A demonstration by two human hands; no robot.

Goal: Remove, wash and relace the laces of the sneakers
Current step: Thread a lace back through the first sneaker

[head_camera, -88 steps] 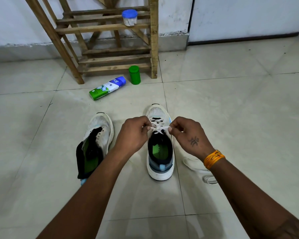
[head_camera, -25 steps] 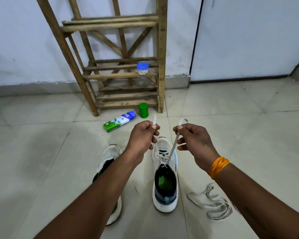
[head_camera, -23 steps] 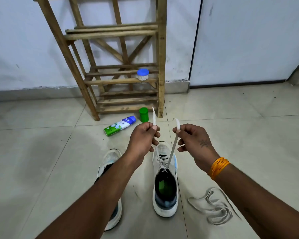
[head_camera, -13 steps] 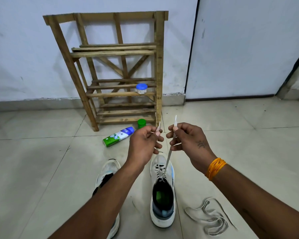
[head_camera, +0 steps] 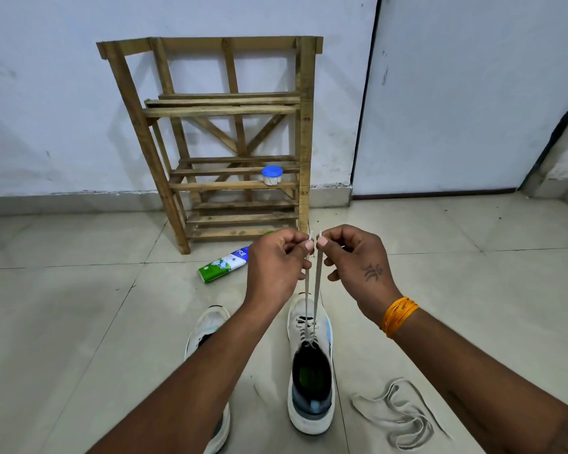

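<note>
While the right sneaker [head_camera: 310, 365] is resting upright on the tiled floor [head_camera: 79, 322], the left hand [head_camera: 277, 268] and right hand [head_camera: 358, 260], previously apart, are now meeting, each pinching one end of the lace [head_camera: 317, 283] taut above it.

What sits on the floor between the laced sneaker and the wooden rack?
In the head view, the stretch of floor between the laced sneaker and the wooden rack shows bare tile; the raised left hand and right hand cover part of it.
</note>
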